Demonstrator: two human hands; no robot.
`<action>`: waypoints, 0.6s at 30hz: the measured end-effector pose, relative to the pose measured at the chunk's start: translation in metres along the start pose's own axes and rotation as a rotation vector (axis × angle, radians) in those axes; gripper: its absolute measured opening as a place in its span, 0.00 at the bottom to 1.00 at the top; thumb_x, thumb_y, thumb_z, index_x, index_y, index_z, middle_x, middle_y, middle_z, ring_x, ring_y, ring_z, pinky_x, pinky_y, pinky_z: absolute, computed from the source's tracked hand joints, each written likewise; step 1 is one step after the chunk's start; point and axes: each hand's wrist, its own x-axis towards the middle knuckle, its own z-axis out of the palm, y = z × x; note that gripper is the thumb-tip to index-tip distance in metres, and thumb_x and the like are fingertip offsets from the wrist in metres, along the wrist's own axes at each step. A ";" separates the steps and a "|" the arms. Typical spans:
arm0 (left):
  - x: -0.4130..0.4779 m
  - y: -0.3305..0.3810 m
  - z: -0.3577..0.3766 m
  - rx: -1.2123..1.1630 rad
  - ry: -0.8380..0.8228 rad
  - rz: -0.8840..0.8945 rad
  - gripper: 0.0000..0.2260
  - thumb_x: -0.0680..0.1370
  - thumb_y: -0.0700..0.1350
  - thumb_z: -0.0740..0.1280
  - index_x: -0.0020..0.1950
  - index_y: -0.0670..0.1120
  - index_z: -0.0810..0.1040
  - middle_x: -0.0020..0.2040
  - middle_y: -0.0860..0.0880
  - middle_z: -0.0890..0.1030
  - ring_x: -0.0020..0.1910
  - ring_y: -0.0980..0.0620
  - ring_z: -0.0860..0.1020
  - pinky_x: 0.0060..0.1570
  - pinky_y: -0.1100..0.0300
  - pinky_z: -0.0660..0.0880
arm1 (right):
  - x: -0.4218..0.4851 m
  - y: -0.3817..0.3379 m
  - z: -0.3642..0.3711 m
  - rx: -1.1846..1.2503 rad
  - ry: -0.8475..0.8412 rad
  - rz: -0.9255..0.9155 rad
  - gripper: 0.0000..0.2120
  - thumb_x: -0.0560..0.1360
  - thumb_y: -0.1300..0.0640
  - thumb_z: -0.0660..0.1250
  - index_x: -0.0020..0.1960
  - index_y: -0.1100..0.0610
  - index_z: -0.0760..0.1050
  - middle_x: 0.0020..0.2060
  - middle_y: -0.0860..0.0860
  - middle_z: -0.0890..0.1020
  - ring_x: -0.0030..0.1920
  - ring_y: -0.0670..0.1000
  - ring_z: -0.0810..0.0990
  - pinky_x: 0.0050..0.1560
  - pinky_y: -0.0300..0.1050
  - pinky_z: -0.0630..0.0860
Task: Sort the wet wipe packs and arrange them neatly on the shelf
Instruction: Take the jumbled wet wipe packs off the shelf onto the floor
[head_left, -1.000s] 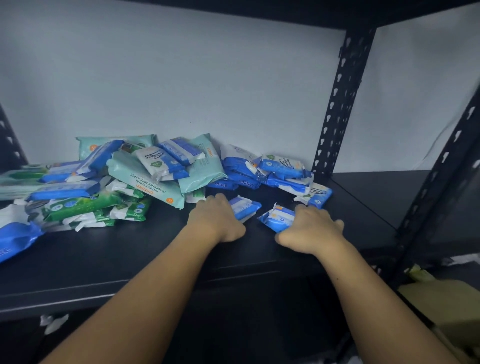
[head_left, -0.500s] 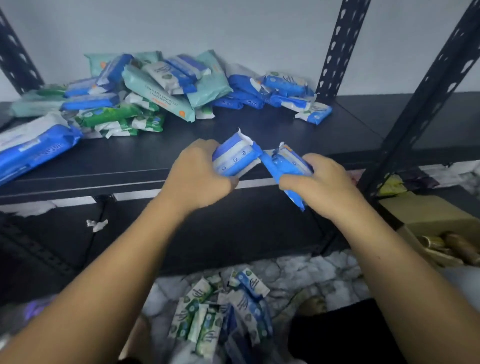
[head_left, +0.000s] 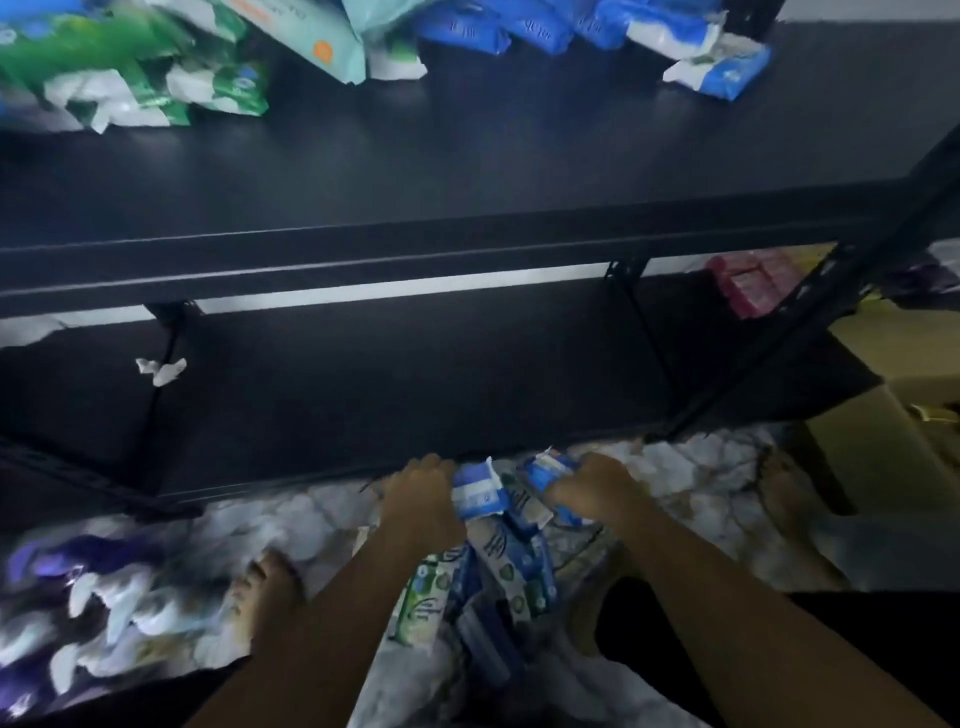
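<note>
The black shelf (head_left: 467, 171) spans the upper frame, with a heap of wet wipe packs (head_left: 130, 67) along the top edge. At bottom centre, over a floor pile (head_left: 498, 571), the left hand (head_left: 421, 499) grips a blue-and-white pack (head_left: 478, 493), its long axis pointing up-frame. The right hand (head_left: 587, 488) grips a second blue pack (head_left: 543, 470), mostly hidden.

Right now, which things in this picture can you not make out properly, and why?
Head view:
- Shelf pile: cut off by the top edge.
- Fingers of left hand and right hand: hidden behind the hands' backs and the blue packs they hold.
- Floor packs, lower left: motion blur, print unreadable.
- Pink packs: partly behind the shelf post.
</note>
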 end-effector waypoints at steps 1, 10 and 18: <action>0.007 -0.004 0.011 0.016 -0.018 -0.006 0.23 0.69 0.49 0.72 0.63 0.50 0.74 0.60 0.49 0.75 0.61 0.45 0.75 0.58 0.52 0.74 | 0.010 0.005 0.009 -0.003 -0.013 0.012 0.15 0.69 0.53 0.74 0.51 0.56 0.74 0.42 0.49 0.77 0.43 0.50 0.79 0.39 0.43 0.75; 0.079 -0.037 0.087 0.046 0.023 -0.051 0.23 0.70 0.51 0.74 0.63 0.53 0.73 0.59 0.51 0.74 0.60 0.46 0.74 0.57 0.52 0.69 | 0.105 0.024 0.064 -0.338 0.024 0.085 0.25 0.64 0.44 0.70 0.59 0.51 0.73 0.56 0.51 0.76 0.58 0.56 0.75 0.55 0.51 0.68; 0.067 -0.039 0.115 -0.087 0.159 -0.116 0.29 0.62 0.47 0.79 0.62 0.46 0.77 0.55 0.45 0.75 0.53 0.41 0.76 0.51 0.48 0.73 | 0.110 0.049 0.092 -0.252 0.142 0.058 0.33 0.68 0.40 0.71 0.69 0.52 0.69 0.61 0.54 0.69 0.63 0.59 0.72 0.63 0.57 0.73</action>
